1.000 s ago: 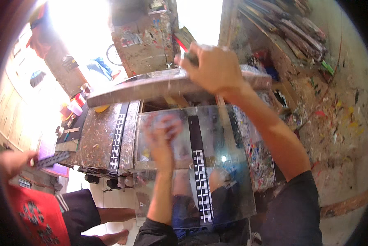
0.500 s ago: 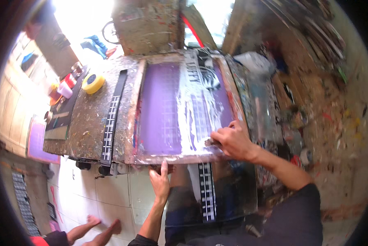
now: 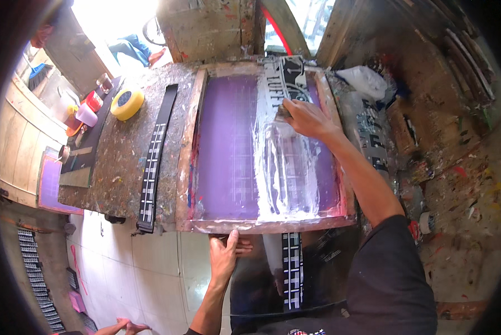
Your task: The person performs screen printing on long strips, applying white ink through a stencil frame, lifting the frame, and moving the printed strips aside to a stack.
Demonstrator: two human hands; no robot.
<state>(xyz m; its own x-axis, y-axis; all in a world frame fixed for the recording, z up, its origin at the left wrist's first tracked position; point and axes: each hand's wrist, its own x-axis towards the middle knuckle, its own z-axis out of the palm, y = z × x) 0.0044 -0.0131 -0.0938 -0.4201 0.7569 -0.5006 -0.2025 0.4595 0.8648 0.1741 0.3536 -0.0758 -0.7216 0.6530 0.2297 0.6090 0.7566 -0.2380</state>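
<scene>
A wooden-framed printing screen (image 3: 190, 162) with purple mesh lies on the worktable. White ink (image 3: 281, 190) is streaked down its right half. My right hand (image 3: 308, 119) is closed around a squeegee (image 3: 283, 111), mostly hidden by the fingers, on the far right part of the mesh. Beside it, a black-and-white printed design (image 3: 293, 72) shows at the far end. At the near edge, my left hand (image 3: 223, 258) grips the frame, thumb up against the rim and fingers below. A black strap with white patterning (image 3: 293, 273) hangs below the near edge.
Left of the screen, another patterned black strap (image 3: 154, 162) lies on the ink-stained table (image 3: 119, 181), near a yellow tape roll (image 3: 127, 105). Cups (image 3: 86, 114) stand farther left. A plastic bag (image 3: 365, 81) sits at the far right. Another person's feet (image 3: 128, 326) show at lower left.
My right hand has moved with the squeegee from the near right corner to the far part of the mesh. My left hand stays at the near edge. The view has shifted slightly.
</scene>
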